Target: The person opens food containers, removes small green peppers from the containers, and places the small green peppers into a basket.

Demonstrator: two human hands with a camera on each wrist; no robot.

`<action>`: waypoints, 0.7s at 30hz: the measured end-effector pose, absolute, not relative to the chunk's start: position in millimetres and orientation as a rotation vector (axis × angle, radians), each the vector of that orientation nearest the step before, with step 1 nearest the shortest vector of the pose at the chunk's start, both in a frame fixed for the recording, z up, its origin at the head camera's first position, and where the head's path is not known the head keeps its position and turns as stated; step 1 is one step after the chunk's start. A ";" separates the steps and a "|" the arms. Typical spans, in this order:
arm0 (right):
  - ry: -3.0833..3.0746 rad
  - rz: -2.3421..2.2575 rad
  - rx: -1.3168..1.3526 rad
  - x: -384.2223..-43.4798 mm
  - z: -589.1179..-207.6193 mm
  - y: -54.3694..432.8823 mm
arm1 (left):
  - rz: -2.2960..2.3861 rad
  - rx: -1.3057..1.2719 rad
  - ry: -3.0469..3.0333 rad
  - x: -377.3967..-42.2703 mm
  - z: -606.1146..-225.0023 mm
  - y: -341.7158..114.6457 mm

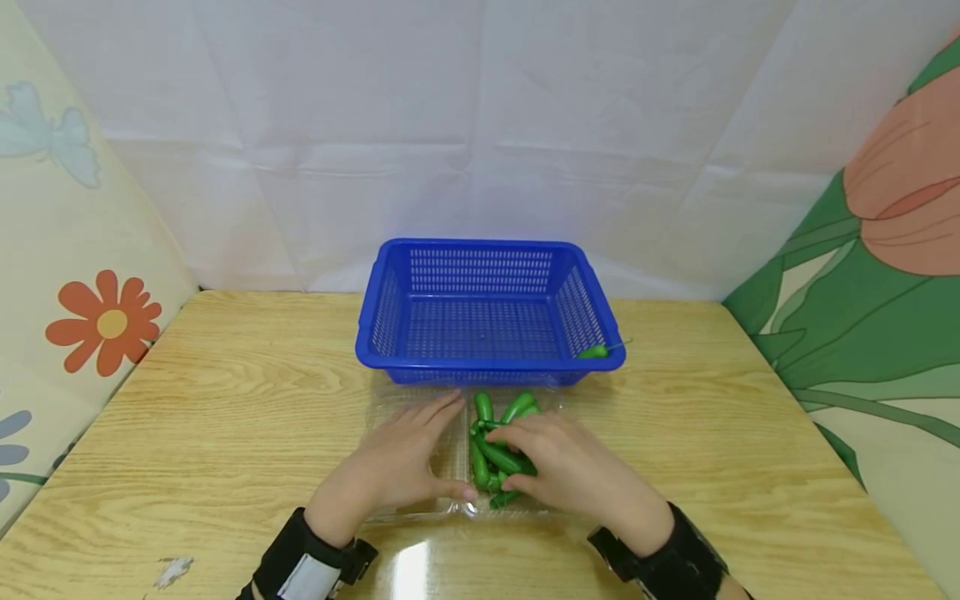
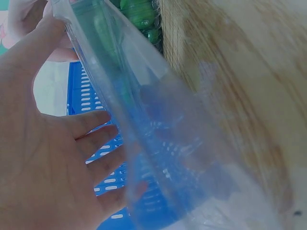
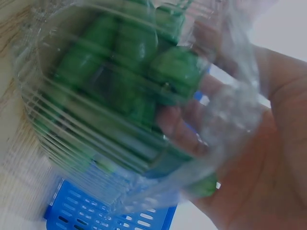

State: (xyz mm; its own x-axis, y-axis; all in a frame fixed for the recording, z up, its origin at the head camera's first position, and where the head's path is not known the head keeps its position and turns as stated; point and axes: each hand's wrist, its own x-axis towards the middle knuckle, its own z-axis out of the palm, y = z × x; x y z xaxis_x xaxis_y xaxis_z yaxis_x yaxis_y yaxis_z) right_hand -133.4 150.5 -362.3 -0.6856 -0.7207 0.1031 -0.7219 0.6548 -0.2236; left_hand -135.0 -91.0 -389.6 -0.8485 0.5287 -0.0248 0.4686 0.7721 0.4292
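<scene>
A clear plastic clamshell box (image 1: 390, 512) lies opened flat on the table, with several green peppers (image 1: 483, 407) in its right half. My left hand (image 1: 405, 454) lies over the left half, fingers straight toward the middle fold and thumb near its front end. In the left wrist view, the lid's clear wall (image 2: 158, 120) stands in front of those fingertips. My right hand (image 1: 551, 454) reaches into the peppers, its fingers and thumb curled about a green pepper (image 1: 506, 458). Through the plastic in the right wrist view, fingertips (image 3: 180, 129) show among the peppers.
A blue plastic basket (image 1: 480, 364) stands right behind the box. One green pepper (image 1: 592, 352) lies in its front right corner, stem over the rim. The wooden table (image 1: 247, 400) reaches back to a white cloth (image 1: 337, 167), with a scuffed patch (image 1: 174, 571) at front left.
</scene>
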 end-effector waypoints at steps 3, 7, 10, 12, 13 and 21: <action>-2.860 0.383 1.239 -133.1 -363.1 149.5 | 0.630 0.802 2.819 -134.9 -389.4 -91.0; -2.860 0.373 1.231 -132.6 -364.1 149.0 | 0.634 0.801 2.820 -135.1 -389.4 -90.8; -2.858 0.368 1.231 -132.3 -364.3 148.7 | 0.632 0.799 2.821 -135.1 -389.6 -90.9; -2.859 0.364 1.235 -132.0 -364.2 148.5 | 0.628 0.799 2.824 -134.9 -389.8 -91.1; -2.863 0.367 1.236 -131.8 -364.0 148.5 | 0.627 0.798 2.823 -134.8 -389.9 -91.1; -2.871 0.382 1.240 -129.7 -361.3 147.8 | 0.634 0.801 2.828 -134.6 -389.5 -91.4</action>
State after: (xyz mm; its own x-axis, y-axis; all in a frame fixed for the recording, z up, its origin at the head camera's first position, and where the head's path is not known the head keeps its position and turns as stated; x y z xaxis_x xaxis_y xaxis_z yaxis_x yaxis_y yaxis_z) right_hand -129.7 147.8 -361.3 -0.6903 -0.7182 0.0874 -0.7160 0.6609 -0.2248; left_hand -134.6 -91.4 -389.5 -0.8498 0.5269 -0.0146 0.4702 0.7703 0.4308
